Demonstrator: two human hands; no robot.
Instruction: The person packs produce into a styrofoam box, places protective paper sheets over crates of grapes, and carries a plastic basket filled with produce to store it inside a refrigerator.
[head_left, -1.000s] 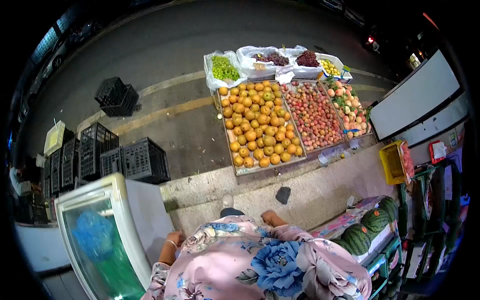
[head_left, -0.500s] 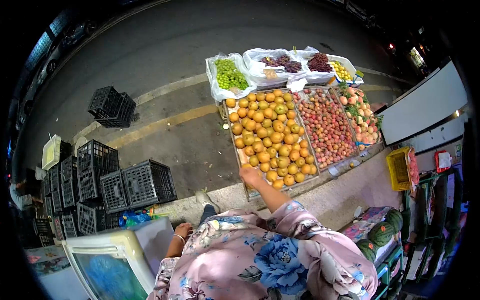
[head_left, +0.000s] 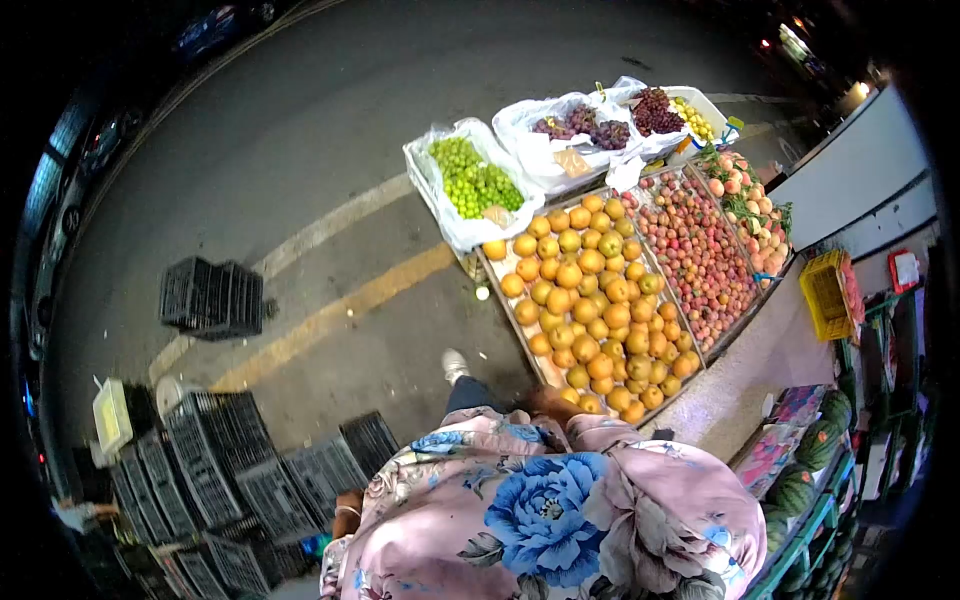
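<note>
Flowered shirt (head_left: pixel 560 500): lower centre of frame. Wooden tray (head_left: pixel 523 335) of round orange fruit (head_left: pixel 604 312): right of centre. Black crates (head_left: pixel 215 440): lower left. Green grapes (head_left: pixel 472 180): upper centre. Right hand (head_left: pixel 548 403): low centre, in shadow by the tray's near corner, arm short of the sleeve; finger spread and hold, cannot tell. Left hand (head_left: pixel 349 502): lower left, lowered beside the shirt, near the crates, bracelet (head_left: pixel 347 511) at wrist; fingers too dark to tell.
</note>
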